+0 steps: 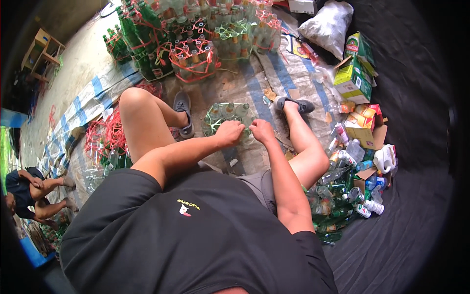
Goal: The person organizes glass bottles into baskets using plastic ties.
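Note:
I sit on the floor with my knees apart. Between my feet stands a bundle of clear glass bottles wrapped in green plastic strap. My left hand and my right hand are both closed at the near edge of this bundle, close together, fingers pinched on the strap there. What exactly sits between the fingers is too small to tell. The bottles stand upright with their caps up.
Tied bundles of green and clear bottles stand at the back. Loose red straps lie by my left knee. A heap of loose bottles, cardboard boxes and a white sack lie at my right. Another person crouches far left.

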Motion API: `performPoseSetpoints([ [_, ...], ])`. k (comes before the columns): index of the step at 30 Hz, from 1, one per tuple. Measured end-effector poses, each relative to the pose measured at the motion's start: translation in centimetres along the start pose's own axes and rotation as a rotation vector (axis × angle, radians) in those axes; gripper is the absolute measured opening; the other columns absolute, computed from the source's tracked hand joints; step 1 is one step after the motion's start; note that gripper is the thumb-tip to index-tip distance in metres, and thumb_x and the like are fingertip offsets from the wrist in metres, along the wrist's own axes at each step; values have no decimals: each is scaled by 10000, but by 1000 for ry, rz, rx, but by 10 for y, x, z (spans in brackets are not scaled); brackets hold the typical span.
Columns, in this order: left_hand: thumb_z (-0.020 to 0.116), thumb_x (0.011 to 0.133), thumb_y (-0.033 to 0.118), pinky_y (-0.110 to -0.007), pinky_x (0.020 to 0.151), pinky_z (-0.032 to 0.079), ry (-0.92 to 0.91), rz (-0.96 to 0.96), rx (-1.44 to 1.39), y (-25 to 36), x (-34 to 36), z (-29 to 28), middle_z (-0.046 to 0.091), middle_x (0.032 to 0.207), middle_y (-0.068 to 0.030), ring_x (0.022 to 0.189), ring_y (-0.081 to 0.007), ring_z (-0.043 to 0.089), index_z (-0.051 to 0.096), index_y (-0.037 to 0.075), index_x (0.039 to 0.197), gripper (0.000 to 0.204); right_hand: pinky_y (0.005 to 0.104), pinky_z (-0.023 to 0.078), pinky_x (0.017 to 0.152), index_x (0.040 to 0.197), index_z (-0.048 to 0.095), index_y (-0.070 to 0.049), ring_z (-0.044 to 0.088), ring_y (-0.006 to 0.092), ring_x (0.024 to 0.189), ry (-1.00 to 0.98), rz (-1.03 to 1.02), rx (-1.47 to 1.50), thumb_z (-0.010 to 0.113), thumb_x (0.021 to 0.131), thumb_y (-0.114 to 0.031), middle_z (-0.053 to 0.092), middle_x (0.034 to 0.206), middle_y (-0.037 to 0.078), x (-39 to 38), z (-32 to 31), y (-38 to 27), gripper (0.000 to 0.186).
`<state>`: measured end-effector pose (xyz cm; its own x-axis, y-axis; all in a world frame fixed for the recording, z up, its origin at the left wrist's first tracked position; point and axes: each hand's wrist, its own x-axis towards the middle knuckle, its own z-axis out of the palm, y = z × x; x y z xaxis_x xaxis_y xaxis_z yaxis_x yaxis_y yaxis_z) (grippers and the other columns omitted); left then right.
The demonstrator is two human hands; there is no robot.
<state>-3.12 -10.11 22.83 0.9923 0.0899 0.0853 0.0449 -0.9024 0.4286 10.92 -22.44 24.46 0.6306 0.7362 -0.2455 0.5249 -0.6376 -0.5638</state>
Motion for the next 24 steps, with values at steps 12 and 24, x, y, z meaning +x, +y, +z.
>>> performPoseSetpoints([
  [12,552,811,166,-419,749,457,-90,28,148,0,-19,12,537,917,-133,849,-301,589,594,83,916,140,326,234,386,961,634,-91,321,132,452,-285,700,814,672,881,-168,413,626,-28,8,55,60,117],
  [24,609,727,141,-448,677,557,-271,24,237,-49,-2,-29,669,756,-138,765,-307,683,696,85,704,106,328,206,384,749,576,-139,352,109,444,-523,524,1115,728,852,-275,387,534,-52,-16,115,45,228],
])
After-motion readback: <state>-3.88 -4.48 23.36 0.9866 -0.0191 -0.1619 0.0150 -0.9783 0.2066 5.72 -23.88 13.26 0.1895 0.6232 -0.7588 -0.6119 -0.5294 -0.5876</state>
